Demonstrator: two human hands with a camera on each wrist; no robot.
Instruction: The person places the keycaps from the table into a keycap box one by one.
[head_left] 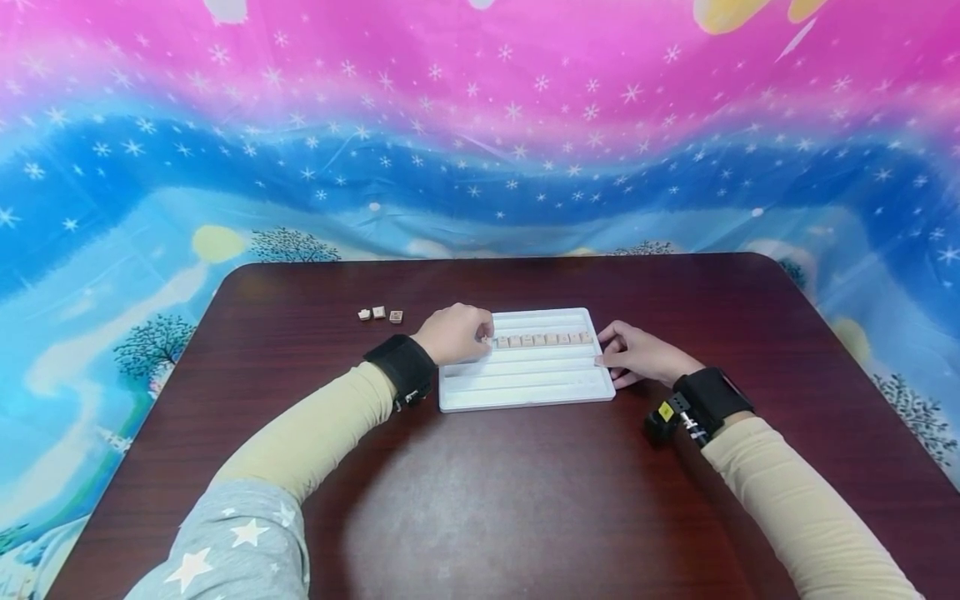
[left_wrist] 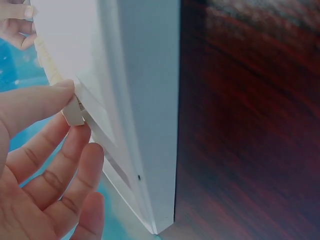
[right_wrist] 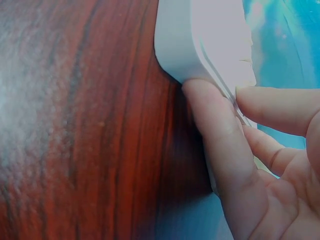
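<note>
A white tray (head_left: pixel 525 404) with raised ridges lies on the table, and a row of small pale wooden tiles (head_left: pixel 551 339) stands along one of its upper channels. At the left end of that row, my left hand (head_left: pixel 455 335) pinches a small wooden tile (left_wrist: pixel 74 114) between thumb and fingers, right at the tray's surface. My right hand (head_left: pixel 641 354) holds the tray's right edge, the thumb over the rim and fingers along the outer side wall (right_wrist: pixel 175 45). Markings on the row's tiles are too small to read.
Three loose tiles, among them a wooden tile (head_left: pixel 396 317), lie on the dark red-brown table (head_left: pixel 487 500) left of the tray. Behind the table hangs a colourful cloth (head_left: pixel 480 167) with snowflakes and trees. Black straps with small cameras sit on both wrists.
</note>
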